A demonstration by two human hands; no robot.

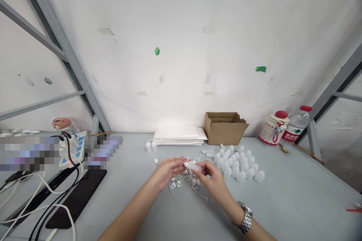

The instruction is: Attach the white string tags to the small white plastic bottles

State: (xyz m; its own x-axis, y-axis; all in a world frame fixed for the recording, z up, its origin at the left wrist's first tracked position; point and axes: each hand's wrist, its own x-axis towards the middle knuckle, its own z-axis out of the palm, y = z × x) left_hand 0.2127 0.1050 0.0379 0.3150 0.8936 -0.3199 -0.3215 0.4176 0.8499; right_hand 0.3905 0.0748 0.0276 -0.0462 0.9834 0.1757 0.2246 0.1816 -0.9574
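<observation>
Tube [194, 166] between two hands, above the table [169, 226].
The right hand [210, 175] pinches its body; the left hand [169, 173], fingers extended, meets its tip, its exact grip unclear. Corded caps [178, 183] lie beneath, pale bottles [240, 177] cluster rightward, a box [224, 133] behind.

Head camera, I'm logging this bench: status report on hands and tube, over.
Right hand gripping tube; left hand at its left end, grip unclear. Loose caps clutter the bench below.
</observation>
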